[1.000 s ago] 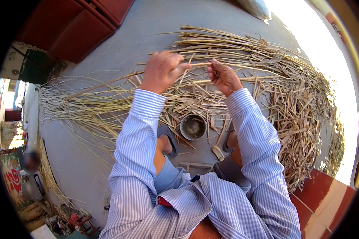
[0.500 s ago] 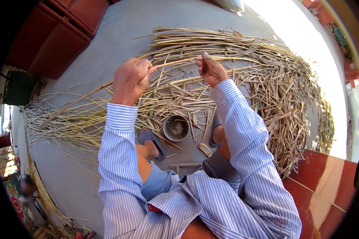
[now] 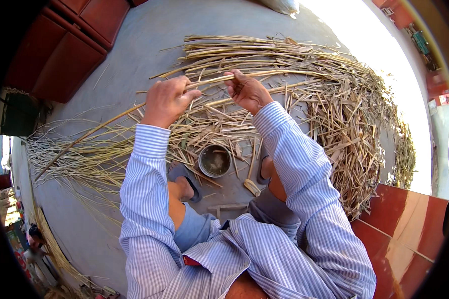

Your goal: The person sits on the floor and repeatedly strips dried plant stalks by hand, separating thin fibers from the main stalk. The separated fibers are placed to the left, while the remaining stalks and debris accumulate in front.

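A long dry reed-like stalk (image 3: 110, 120) runs through both my hands, its left end reaching down over the thin sticks at the left. My left hand (image 3: 165, 102) is closed round the stalk, back of the hand upward. Close beside it, my right hand (image 3: 248, 92) pinches the stalk between thumb and fingers, the other fingers curled. Beyond and below my hands lies a litter of dry stalks and husk pieces (image 3: 219, 122). A round metal pot (image 3: 201, 160) with murky contents stands on the floor between my feet.
A bundle of long stalks (image 3: 244, 50) lies at the far side, a heap of dry husks (image 3: 351, 149) at the right. Thin peeled sticks (image 3: 80, 157) spread leftward. A dark red cabinet (image 3: 50, 55) stands far left. Another person (image 3: 35, 239) shows at the left edge.
My right hand has moved left, closer to my left hand. The stalk's left end reaches farther left and lower. The whole view has shifted slightly.
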A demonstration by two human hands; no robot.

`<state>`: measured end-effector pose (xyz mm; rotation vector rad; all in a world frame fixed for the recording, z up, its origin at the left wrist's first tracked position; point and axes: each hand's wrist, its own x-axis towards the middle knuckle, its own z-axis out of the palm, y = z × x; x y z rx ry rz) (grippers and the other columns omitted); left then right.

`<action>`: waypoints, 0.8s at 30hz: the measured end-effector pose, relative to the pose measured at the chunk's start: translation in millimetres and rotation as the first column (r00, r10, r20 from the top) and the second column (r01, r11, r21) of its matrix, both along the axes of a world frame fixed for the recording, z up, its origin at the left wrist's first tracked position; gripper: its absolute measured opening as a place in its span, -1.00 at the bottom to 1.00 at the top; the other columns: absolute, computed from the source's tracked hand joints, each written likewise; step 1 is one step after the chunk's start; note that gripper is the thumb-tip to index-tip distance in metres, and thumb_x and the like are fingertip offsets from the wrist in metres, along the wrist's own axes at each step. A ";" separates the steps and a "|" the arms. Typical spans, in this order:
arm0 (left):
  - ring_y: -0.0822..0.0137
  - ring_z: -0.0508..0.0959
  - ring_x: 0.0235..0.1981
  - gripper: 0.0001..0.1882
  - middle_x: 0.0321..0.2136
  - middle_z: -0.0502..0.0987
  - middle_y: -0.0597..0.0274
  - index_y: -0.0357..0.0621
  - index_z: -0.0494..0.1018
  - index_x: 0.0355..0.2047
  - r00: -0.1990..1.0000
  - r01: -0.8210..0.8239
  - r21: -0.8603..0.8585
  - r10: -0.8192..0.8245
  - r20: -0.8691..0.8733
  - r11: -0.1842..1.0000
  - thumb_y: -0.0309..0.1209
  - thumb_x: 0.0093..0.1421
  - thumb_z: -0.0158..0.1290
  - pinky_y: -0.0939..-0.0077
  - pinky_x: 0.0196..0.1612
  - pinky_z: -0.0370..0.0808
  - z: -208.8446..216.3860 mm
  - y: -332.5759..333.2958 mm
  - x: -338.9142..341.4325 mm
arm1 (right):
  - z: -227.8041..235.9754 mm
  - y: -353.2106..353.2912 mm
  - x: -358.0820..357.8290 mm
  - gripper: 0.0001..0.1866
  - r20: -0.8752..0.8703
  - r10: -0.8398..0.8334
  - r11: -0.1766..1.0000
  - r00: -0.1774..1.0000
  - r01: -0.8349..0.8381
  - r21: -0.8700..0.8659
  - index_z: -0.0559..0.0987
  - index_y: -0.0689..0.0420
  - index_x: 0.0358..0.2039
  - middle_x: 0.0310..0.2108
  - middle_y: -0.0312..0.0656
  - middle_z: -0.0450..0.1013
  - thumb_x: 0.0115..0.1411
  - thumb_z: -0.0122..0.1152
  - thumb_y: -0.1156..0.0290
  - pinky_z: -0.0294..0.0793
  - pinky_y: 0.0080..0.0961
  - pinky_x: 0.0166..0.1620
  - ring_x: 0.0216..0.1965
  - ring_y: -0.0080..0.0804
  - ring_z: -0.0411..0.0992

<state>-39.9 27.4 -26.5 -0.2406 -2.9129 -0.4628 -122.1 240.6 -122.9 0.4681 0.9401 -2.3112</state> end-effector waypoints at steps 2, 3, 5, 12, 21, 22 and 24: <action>0.10 0.55 -0.53 -0.74 -0.60 0.55 0.11 -0.11 0.57 -0.46 0.999 -0.042 0.048 0.042 0.007 0.998 -0.18 0.05 0.24 0.26 -0.48 0.38 -7.8 1.1 -3.0 | 14.8 -11.6 15.5 -0.77 0.050 0.007 1.000 0.999 -0.008 0.019 0.54 0.18 -0.20 -0.40 -0.27 0.53 0.38 0.01 0.30 0.50 -0.60 -0.39 -0.46 -0.54 0.44; 0.07 0.54 -0.54 -0.74 -0.62 0.54 0.12 -0.10 0.58 -0.49 0.997 -0.070 0.107 0.071 -0.007 0.992 -0.16 0.05 0.24 0.23 -0.49 0.38 -7.0 -1.5 -3.7 | 10.8 -7.4 11.4 -0.78 0.043 -0.027 0.999 0.999 0.026 0.034 0.54 0.18 -0.22 -0.41 -0.27 0.53 0.37 0.01 0.31 0.49 -0.62 -0.40 -0.47 -0.55 0.44; 0.18 0.57 -0.56 -0.78 -0.62 0.57 0.15 -0.09 0.62 -0.51 0.982 -0.186 0.226 0.177 0.058 0.956 -0.21 0.04 0.26 0.30 -0.49 0.42 -3.0 -6.2 -5.7 | -11.6 18.2 -14.4 -0.78 0.078 -0.097 0.995 0.992 0.095 0.033 0.55 0.19 -0.26 -0.43 -0.27 0.52 0.37 0.01 0.33 0.46 -0.66 -0.43 -0.48 -0.56 0.43; 0.48 0.56 -0.54 -0.82 -0.54 0.62 0.21 -0.22 0.58 -0.41 0.935 -0.308 0.677 0.343 0.087 0.669 -0.35 0.08 0.25 0.50 -0.45 0.45 -1.4 -65.2 -7.4 | -8.4 18.7 -9.0 -0.83 0.035 -0.045 0.989 0.998 0.040 0.139 0.56 0.19 -0.22 -0.39 -0.27 0.53 0.35 0.04 0.40 0.50 -0.64 -0.40 -0.41 -0.56 0.49; 0.10 0.53 -0.36 -0.73 -0.45 0.57 0.14 -0.07 0.54 -0.29 0.958 0.122 -0.182 -0.164 -0.235 0.976 -0.15 0.13 0.15 0.22 -0.30 0.36 -16.2 12.4 -9.4 | 3.1 -18.7 18.0 -0.82 -0.078 0.155 0.988 0.985 -0.154 0.018 0.55 0.19 -0.22 -0.38 -0.27 0.55 0.32 0.11 0.35 0.54 -0.65 -0.33 -0.37 -0.56 0.51; 0.09 0.54 -0.41 -0.75 -0.49 0.56 0.13 -0.06 0.55 -0.32 0.965 0.143 -0.163 -0.174 -0.197 0.976 -0.16 0.13 0.15 0.23 -0.34 0.37 -22.2 12.5 -10.7 | 1.0 -15.7 14.6 -0.82 -0.072 0.139 0.990 0.988 -0.140 0.003 0.55 0.19 -0.22 -0.37 -0.27 0.55 0.32 0.11 0.35 0.54 -0.66 -0.32 -0.37 -0.56 0.52; 0.06 0.54 -0.47 -0.80 -0.55 0.55 0.12 -0.05 0.55 -0.38 0.982 0.112 -0.096 -0.125 -0.140 0.989 -0.21 0.13 0.15 0.21 -0.42 0.39 -20.8 6.3 -10.1 | -6.9 -7.4 5.7 -0.82 -0.055 0.115 0.992 0.992 -0.117 -0.036 0.55 0.20 -0.22 -0.35 -0.26 0.56 0.32 0.11 0.35 0.54 -0.66 -0.31 -0.36 -0.55 0.52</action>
